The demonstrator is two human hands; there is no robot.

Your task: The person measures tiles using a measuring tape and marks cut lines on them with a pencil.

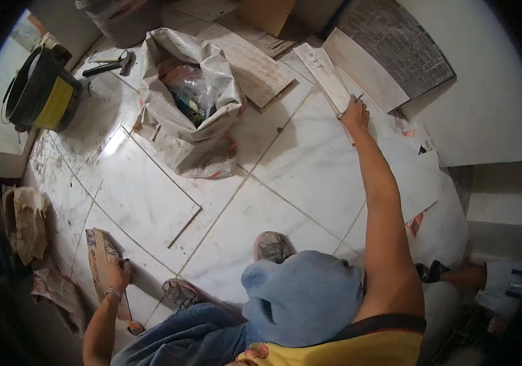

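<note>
At the far right my right arm reaches out, and my right hand (pixel 356 116) is closed on the near end of a narrow whitish tile strip (pixel 323 74). A thin dark tip, perhaps of a pencil, sticks out by its fingers. Low on the left, my left hand (pixel 118 276) has its fingers closed around a long brown cardboard piece (pixel 97 253) with print on it. Something small and dark shows beside those fingers, too unclear to name. Between my hands lies a large white marbled tile (pixel 145 189) on the tiled floor.
A white woven sack (pixel 212 143) of rubbish stands ahead. Left of it are a hammer (pixel 126 63) and a black bucket (pixel 53 100). Wood-look planks (pixel 245 64) and a grey mosaic-patterned panel (pixel 395 49) lie beyond. Another person's leg (pixel 465 279) shows at right.
</note>
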